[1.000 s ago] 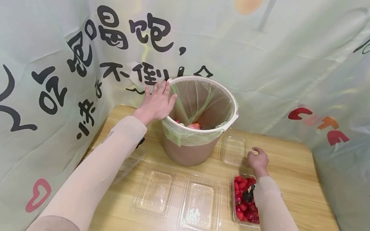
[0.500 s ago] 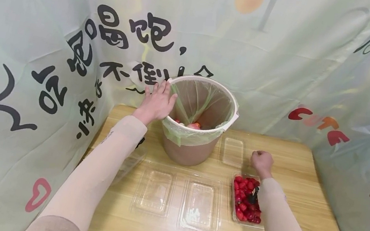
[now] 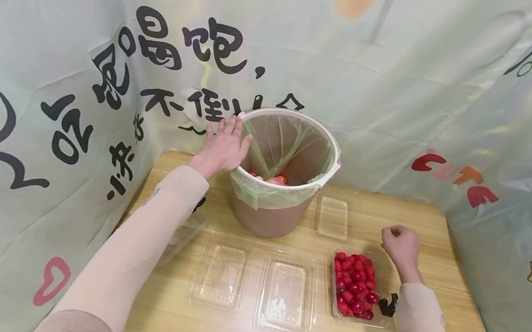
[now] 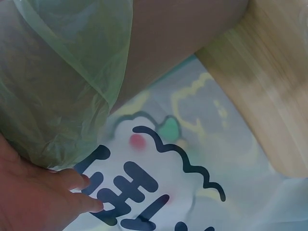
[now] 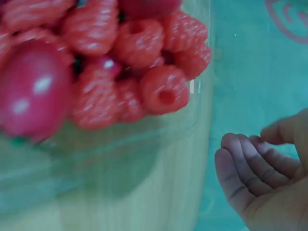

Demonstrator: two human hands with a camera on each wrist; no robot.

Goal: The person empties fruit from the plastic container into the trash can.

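Observation:
My left hand [image 3: 223, 148] rests with spread fingers on the rim of a brownish bucket [image 3: 267, 221] in the head view. A pale green plastic liner [image 3: 263, 196] folds over that rim; the left wrist view shows its loose hem beside my fingers. Several fruits [image 3: 278, 180] lie at the bucket's bottom. To the right, my right hand [image 3: 400, 248] hovers with loosely curled fingers and no object showing in them. Close by it stands a clear plastic box [image 3: 385, 279] holding raspberries [image 5: 91, 26] and cherry tomatoes [image 5: 33, 91] along its left side.
Two clear trays [image 3: 221, 275] [image 3: 289, 291] lie side by side in front of the bucket. Another clear tray [image 3: 333, 218] lies right of it, and a clear container [image 3: 181, 237] sits under my left forearm. Printed cloth walls [image 3: 383, 120] enclose the wooden table [image 3: 434, 326].
My right hand has moved to the right, away from the far tray, uncovering more of the fruit box. My left hand keeps its place on the bucket rim.

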